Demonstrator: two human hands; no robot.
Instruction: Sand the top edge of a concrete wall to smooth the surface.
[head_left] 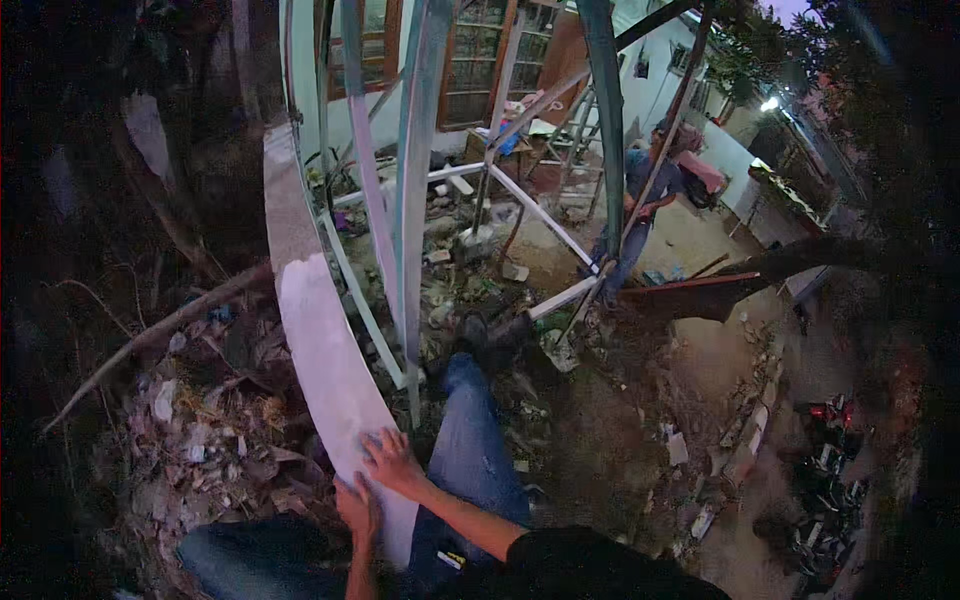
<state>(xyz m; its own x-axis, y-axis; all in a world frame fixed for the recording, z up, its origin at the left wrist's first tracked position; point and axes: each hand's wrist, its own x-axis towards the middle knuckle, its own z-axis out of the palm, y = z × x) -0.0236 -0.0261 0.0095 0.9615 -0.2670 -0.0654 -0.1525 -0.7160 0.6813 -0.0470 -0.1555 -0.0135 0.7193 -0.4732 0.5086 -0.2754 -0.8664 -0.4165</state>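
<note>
Between my legs runs a long, flat white surface (330,350), like a painted wall top or a wide board. Its near stretch is bright white; farther off it turns grey-brown. My right hand (392,462) lies on it near its right side with the fingers spread. Just below and to the left, my left hand (358,505) rests at its left edge, fingers loosely extended. No tool shows in either hand. My jeans-clad right leg (465,420) hangs along the right side, and my left leg (250,560) lies to the left.
Upright metal posts (412,200) and a white rail frame (545,215) stand ahead to the right. A branch (150,345) crosses on the left above littered ground (220,430). Another person (640,200) stands below near a house wall. A motorbike-like dark object (830,490) is at lower right.
</note>
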